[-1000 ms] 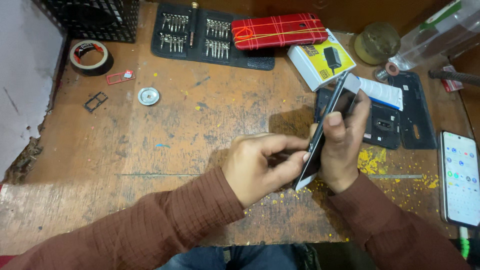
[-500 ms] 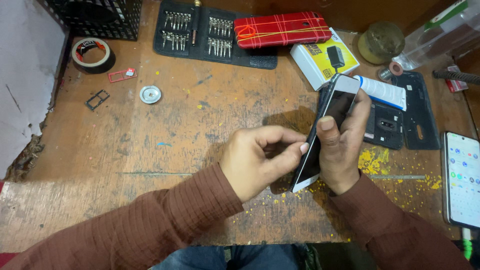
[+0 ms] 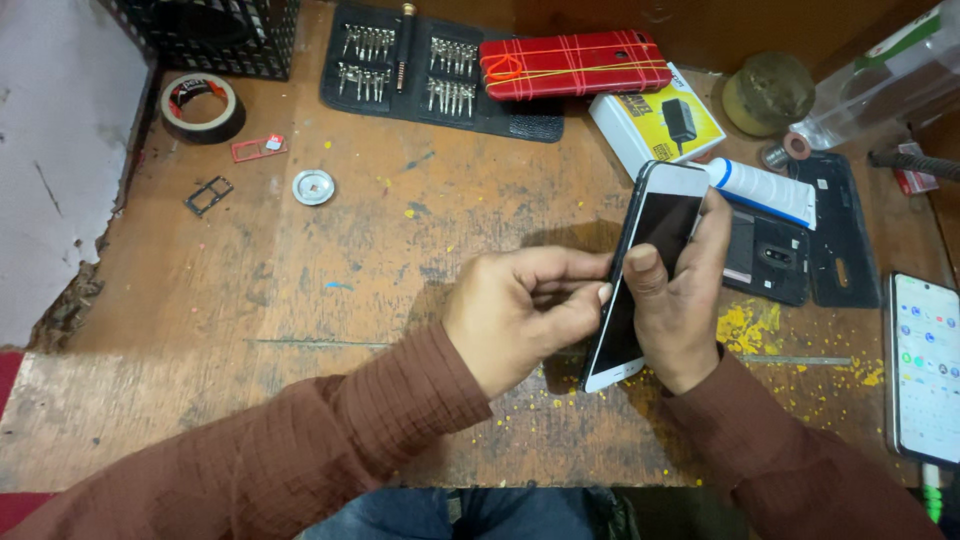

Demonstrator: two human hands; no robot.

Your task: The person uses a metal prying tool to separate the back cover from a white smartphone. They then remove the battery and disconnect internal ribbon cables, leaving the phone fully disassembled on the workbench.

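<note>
Far left on the scarred wooden bench: a tape roll, a small black card tray and a round metal disc, all well apart from the work. Further along the back edge, an open case of screwdriver bits, with a red phone bound in rubber bands touching its right end. Centre, the left hand: fingers curled in tight, tips pressed against the left long edge of the white phone; impossible to tell whether anything thin sits pinched between them. The white phone itself raised off the bench, tilted on its long edge, dark screen facing up and left. Just beside, the right hand: wrapped closed around the handset from behind, thumb laid flat on the glass, fingers along the far edge. Best, by the look of it, to work that seam gently: brace the body firmly with the right hand, press only at the very edge with the left, avoid bending the glass, and hold the handset low over the bench in case of a slip. Behind and to the right, a white tube lying on a black back cover, yellow crumbs below, and at far right a lit phone lying flat.
</note>
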